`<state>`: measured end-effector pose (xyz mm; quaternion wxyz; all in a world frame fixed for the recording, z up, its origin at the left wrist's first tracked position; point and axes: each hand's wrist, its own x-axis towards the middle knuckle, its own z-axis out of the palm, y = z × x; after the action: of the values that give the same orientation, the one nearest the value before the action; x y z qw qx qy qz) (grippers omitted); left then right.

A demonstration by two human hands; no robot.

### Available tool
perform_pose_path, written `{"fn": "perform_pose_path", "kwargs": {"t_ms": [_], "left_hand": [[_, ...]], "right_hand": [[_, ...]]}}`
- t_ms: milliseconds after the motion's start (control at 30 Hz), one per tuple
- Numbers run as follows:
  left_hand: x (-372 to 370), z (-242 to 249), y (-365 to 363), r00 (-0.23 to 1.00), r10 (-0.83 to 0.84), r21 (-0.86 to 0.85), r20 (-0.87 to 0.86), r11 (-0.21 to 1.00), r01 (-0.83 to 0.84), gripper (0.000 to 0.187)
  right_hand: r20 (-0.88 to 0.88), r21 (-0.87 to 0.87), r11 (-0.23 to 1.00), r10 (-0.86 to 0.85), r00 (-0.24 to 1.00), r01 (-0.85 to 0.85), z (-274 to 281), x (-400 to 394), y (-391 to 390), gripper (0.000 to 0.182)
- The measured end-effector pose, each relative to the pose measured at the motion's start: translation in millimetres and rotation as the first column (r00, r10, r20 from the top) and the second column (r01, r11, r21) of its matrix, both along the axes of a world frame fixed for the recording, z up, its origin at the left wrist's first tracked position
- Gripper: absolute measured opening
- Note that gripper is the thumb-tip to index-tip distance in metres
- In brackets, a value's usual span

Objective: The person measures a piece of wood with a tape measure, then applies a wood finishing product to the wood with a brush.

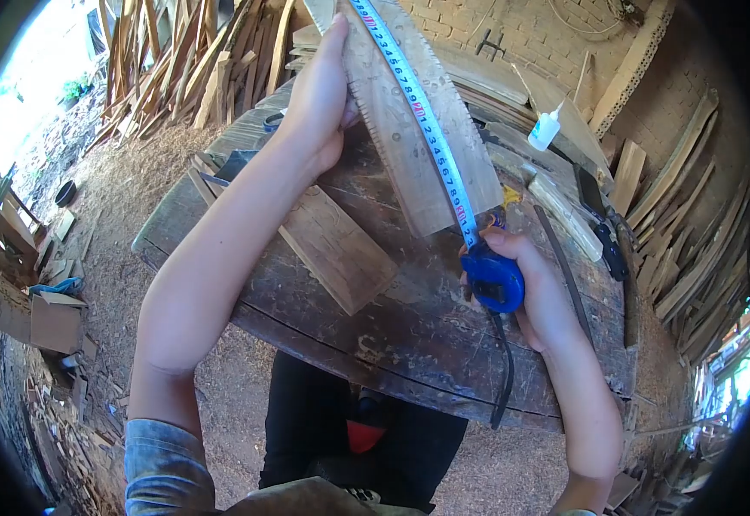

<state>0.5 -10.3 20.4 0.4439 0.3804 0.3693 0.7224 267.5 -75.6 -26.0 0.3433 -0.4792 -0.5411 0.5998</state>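
Note:
A wooden board (388, 129) with small jagged notches along both long edges is held tilted above the workbench (306, 292). My left hand (316, 95) grips its left edge near the far end, thumb on top; the other fingers are mostly hidden. Along the board's face runs the extended blade (426, 129) of a tape measure. Closed around its blue case (493, 279), my right hand (534, 288) is just past the board's near end. From the case hangs a black strap (505, 370). A shorter wooden piece (340, 249) lies on the bench below my left forearm.
A white glue bottle (545, 129) stands at the bench's far right. Nearby lie a black phone (590, 191), a clear wrapped length (564, 215) and a thin dark strip (564, 267). Wood strips (177, 69) lean at the back left, more (693, 215) at the right. Sawdust covers the floor.

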Motion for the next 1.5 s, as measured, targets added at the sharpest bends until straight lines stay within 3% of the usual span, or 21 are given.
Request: {"fn": "perform_pose_path", "kwargs": {"t_ms": [733, 933, 1033, 1233, 1500], "left_hand": [[-15.1, -16.6, 15.7, 0.998, -0.005, 0.031, -0.064, 0.999, 0.007, 0.046], [5.9, -0.5, -4.1, 1.0, 0.0, -0.026, 0.018, 1.0, 0.0, 0.046], [5.8, -7.1, -1.4, 0.996, -0.04, -0.016, -0.083, 0.999, 0.039, 0.049], [8.6, -11.1, 0.3, 0.995, -0.049, -0.044, -0.089, 0.998, 0.045, 0.048], [10.7, -10.2, -1.1, 0.994, -0.078, -0.077, -0.081, 0.994, 0.071, 0.049]], "right_hand": [[0.013, -0.034, 0.999, 0.012, 1.0, -0.011, 2.8, 2.7, -1.1, 0.051], [-0.034, -0.008, 1.0, 0.019, 0.999, -0.019, -2.6, 2.2, 0.7, 0.05], [-0.02, -0.017, 0.999, 0.037, 0.999, -0.037, -2.4, 4.2, 1.9, 0.048], [0.006, -0.003, 0.998, -0.055, 0.998, 0.055, 0.0, -2.2, -1.9, 0.045], [0.001, 0.001, 0.999, 0.043, 0.999, -0.043, -13.7, 5.2, 9.5, 0.047]]}}
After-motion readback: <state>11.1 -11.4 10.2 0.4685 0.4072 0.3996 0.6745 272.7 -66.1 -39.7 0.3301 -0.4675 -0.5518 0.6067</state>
